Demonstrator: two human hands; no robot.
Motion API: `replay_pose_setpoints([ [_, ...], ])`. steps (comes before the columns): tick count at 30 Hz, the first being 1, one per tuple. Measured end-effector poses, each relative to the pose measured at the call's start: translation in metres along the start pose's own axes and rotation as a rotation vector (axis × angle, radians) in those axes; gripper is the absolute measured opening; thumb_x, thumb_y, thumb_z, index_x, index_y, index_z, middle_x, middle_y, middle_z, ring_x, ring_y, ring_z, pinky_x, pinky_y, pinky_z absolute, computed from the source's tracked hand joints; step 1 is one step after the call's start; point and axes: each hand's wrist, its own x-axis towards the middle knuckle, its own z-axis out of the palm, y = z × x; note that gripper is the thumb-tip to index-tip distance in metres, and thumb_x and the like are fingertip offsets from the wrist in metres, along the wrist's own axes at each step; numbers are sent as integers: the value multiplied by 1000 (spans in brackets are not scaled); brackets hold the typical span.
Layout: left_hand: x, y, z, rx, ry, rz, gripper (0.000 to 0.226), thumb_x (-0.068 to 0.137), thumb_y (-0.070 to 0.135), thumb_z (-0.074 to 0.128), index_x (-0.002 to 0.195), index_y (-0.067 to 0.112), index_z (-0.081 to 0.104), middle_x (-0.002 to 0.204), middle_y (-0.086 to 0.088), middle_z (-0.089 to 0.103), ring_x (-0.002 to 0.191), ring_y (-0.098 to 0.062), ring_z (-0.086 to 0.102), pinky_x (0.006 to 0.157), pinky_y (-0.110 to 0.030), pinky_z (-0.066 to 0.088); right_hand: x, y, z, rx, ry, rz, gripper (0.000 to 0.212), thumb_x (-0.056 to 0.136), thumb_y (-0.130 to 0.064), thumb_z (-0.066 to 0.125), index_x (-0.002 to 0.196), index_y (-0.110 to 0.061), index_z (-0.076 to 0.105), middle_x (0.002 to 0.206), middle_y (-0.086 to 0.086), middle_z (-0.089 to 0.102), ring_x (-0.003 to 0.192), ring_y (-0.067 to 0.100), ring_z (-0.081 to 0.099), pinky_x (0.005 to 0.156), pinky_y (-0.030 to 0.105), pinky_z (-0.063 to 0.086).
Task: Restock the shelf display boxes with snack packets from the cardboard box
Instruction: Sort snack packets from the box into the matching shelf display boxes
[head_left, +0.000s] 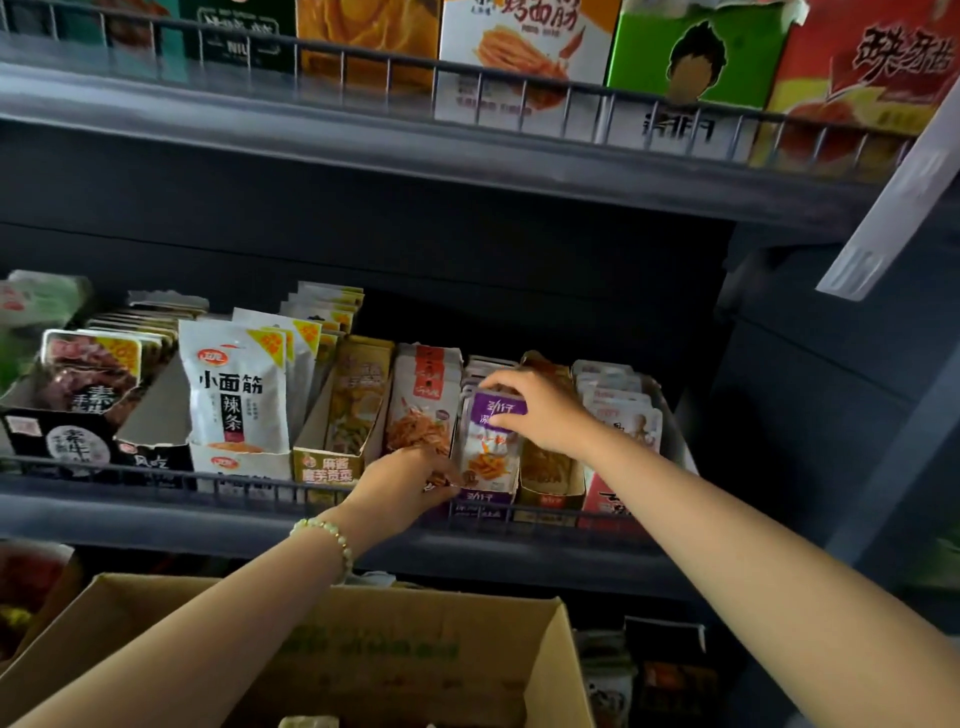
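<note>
The right hand (540, 410) pinches the top of one purple packet (488, 441), which stands at the front of the purple box (483, 506). The left hand (410, 478) curls at that box's left front corner; I cannot tell whether it grips anything. If pushed in askew, the packet could buckle or tip over the box's low front. Counted: one packet held, two hands, one cardboard box (415, 649) below the purple box, at least four display boxes to its left and two to its right.

Bare left forearm (208, 629), bracelet (329, 538) of pale cream-green round beads on its wrist, bare right forearm (753, 561)
</note>
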Motion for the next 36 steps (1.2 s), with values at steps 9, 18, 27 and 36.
replay_pose_setpoints([
  [9, -5, -1, 4, 51, -11, 40, 34, 94, 44, 53, 123, 28, 59, 125, 1, 61, 112, -19, 57, 91, -31, 46, -11, 16, 21, -224, 60, -50, 57, 90, -26, 64, 142, -30, 43, 125, -3, 43, 117, 17, 45, 93, 34, 50],
  [18, -98, -15, -10, -258, 129, 7, 40, 91, 46, 52, 130, 34, 49, 129, 15, 48, 122, -5, 43, 102, -31, 41, -109, -3, 46, 144, 166, -10, 43, 97, -30, 52, 139, -30, 46, 143, -14, 38, 129, -1, 34, 104, 21, 28],
  [27, -202, -79, 66, -206, -468, -226, 49, 87, 56, 51, 126, 26, 55, 127, 6, 55, 112, -10, 55, 95, -27, 46, -185, -31, 190, 53, -692, 142, 51, 95, -44, 53, 141, -27, 42, 157, -6, 17, 142, 17, 24, 111, 30, 27],
  [36, -250, -83, 129, -194, -992, -165, 54, 92, 59, 44, 132, 24, 52, 128, 1, 56, 113, -18, 54, 98, -33, 44, -213, -14, 253, -85, -1226, 390, 86, 76, -40, 78, 143, -17, 30, 148, 5, 34, 129, 25, 42, 105, 36, 42],
])
